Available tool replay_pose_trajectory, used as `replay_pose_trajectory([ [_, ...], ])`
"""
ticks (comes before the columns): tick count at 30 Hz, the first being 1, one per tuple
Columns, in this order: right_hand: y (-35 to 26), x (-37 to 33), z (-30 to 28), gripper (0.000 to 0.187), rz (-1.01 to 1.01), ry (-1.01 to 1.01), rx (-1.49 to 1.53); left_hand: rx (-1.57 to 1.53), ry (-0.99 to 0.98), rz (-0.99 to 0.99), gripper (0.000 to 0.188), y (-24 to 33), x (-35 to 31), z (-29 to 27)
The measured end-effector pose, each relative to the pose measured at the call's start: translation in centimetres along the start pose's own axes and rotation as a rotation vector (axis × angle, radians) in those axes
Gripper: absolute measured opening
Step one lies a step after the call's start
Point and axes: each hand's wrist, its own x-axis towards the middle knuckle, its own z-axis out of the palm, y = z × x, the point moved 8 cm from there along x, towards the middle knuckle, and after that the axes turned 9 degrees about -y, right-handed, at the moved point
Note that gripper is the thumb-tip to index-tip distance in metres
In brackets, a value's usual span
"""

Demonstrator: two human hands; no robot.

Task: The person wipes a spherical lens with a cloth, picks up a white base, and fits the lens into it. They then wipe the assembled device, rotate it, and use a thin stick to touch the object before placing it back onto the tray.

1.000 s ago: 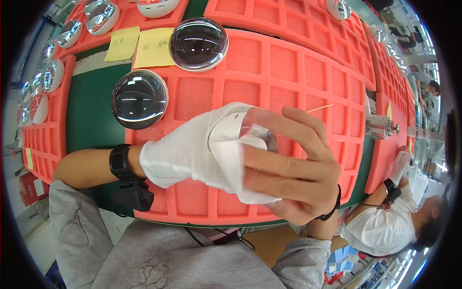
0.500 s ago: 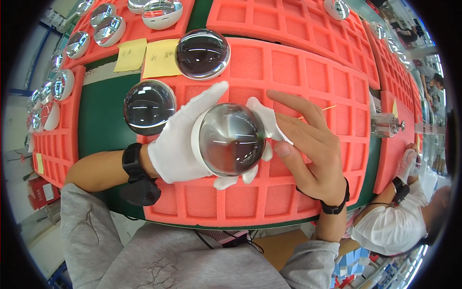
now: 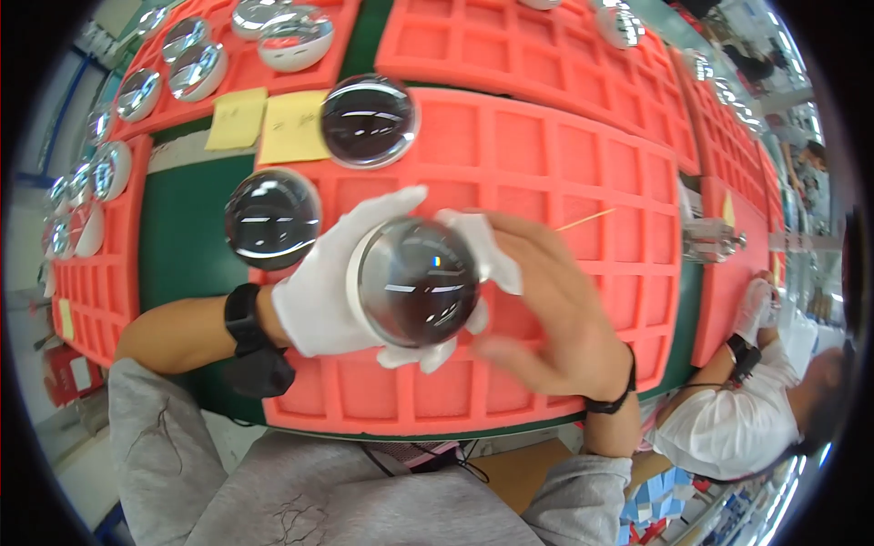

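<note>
My left hand (image 3: 314, 291), in a white glove, cups a large round glass dome lens (image 3: 419, 282) with a white rim. Its thumb is raised along the far left side, and gloved fingertips show under the near edge. At the lens's right side my bare right hand (image 3: 555, 314) presses a white cloth (image 3: 496, 257) against the glass edge. Its fingers are partly blurred, and the fingertips are hidden behind the cloth. Two similar dark-looking domes rest on the foam to the left: one dome (image 3: 273, 218) beside my glove, another dome (image 3: 369, 121) farther back.
A red foam tray (image 3: 546, 127) with square pockets lies under my hands. Yellow notes (image 3: 296, 127) lie at its far left. A thin stick (image 3: 585, 219) and a clear glass dispenser bottle (image 3: 715, 241) are to the right. More trays hold domes (image 3: 296, 41); a co-worker's gloved hand (image 3: 754, 305) is at far right.
The lens and both hands have shifted slightly left and nearer to me in the picture. My right hand's raised index finger has come down toward the cloth, and the lens's reflections have changed.
</note>
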Motion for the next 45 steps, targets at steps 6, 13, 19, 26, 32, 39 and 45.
replay_pose_trajectory([
  [6, -1.1, 0.2, 1.0, 0.096, -0.008, 0.024, -0.022, 0.200, 0.097, 0.171, 0.058, -0.3, -0.9, 0.0],
  [13, -2.3, 0.2, 0.9, 0.090, -0.016, 0.116, -0.163, 0.124, 0.246, 0.113, 0.048, -1.3, -1.6, -2.3],
  [19, -2.4, 1.0, 1.3, 0.085, -0.009, 0.172, -0.180, 0.284, 0.117, 0.184, 0.049, 0.3, -1.8, -1.2],
  [26, -2.6, 0.8, 1.2, 0.083, -0.048, 0.234, -0.155, 0.493, 0.204, 0.172, 0.049, 0.5, -1.5, 0.1],
  [32, -3.5, 0.5, 0.7, 0.079, -0.090, 0.272, -0.152, 0.225, 0.093, 0.131, 0.056, -0.2, -0.8, 1.7],
  [39, -2.0, -0.7, -1.6, 0.077, 0.047, 0.305, -0.115, 0.753, 0.366, 0.328, 0.073, 0.1, 0.4, -0.6],
  [45, 4.0, -4.5, -9.0, 0.059, 0.331, 0.540, -0.148, 0.088, -0.088, -0.081, 0.063, -2.1, 0.6, 0.7],
])
